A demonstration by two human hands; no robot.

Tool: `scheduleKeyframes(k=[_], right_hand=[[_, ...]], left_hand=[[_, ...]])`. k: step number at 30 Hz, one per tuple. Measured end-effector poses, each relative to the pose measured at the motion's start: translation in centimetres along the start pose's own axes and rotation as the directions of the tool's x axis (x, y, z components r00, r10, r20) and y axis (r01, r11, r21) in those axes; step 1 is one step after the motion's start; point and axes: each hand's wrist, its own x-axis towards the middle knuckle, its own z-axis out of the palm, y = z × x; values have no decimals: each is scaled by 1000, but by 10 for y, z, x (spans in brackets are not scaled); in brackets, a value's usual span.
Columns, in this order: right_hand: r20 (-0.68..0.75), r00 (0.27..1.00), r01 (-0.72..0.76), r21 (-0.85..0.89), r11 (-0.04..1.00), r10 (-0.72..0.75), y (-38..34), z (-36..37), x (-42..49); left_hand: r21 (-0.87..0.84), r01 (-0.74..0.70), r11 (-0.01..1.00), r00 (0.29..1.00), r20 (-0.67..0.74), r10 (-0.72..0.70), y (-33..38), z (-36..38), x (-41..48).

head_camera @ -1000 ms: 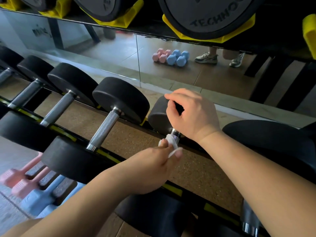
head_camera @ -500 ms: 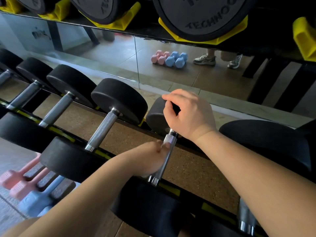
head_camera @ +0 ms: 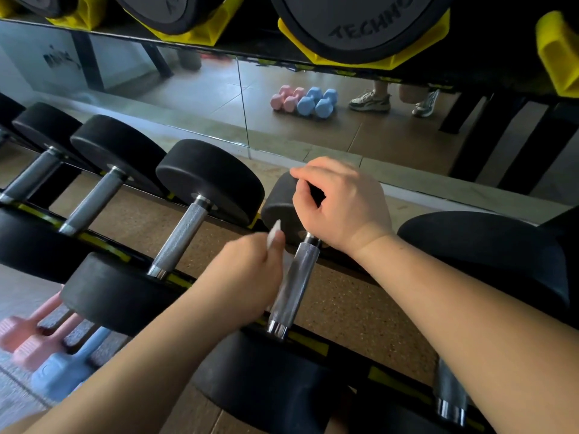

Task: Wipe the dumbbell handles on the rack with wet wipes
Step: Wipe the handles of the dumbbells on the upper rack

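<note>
A row of black dumbbells with knurled steel handles lies across the rack (head_camera: 103, 242). My left hand (head_camera: 247, 277) holds a white wet wipe (head_camera: 273, 234), pinched between thumb and fingers, just left of the middle dumbbell's handle (head_camera: 296, 280); the wipe sticks up off the steel. My right hand (head_camera: 338, 205) grips the far head (head_camera: 279, 205) of that same dumbbell, fingers curled over its top edge. The near head (head_camera: 260, 383) of this dumbbell sits low in the picture under my left forearm.
More dumbbells lie to the left (head_camera: 181, 236) and a larger one to the right (head_camera: 476, 242). An upper shelf holds big dumbbells in yellow cradles (head_camera: 360, 54). Pink and blue small dumbbells (head_camera: 47, 349) sit on the floor at lower left. A mirror (head_camera: 313, 98) stands behind.
My left hand has come off the handle to its left side, and the wipe now shows above my fingers. The right hand stays on the far head.
</note>
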Motion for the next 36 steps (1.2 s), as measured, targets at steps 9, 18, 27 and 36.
scheduleKeyframes(k=[9, 18, 27, 36], right_hand=[[13, 1000, -16, -22, 1000, 17, -3, 0, -1], [-12, 1000, -6, -1, 1000, 6, -1, 1, -1], [23, 1000, -7, -24, 1000, 7, -1, 0, -1], [5, 1000, 0, -11, 1000, 0, 1, 2, 0]], left_hand=[[-9, 89, 996, 967, 241, -84, 14, 44, 30], [174, -49, 984, 989, 148, 23, -5, 2, -17], [254, -8, 967, 894, 435, -107, -10, 5, -11], [-100, 95, 990, 989, -100, -105, 7, -10, 5]])
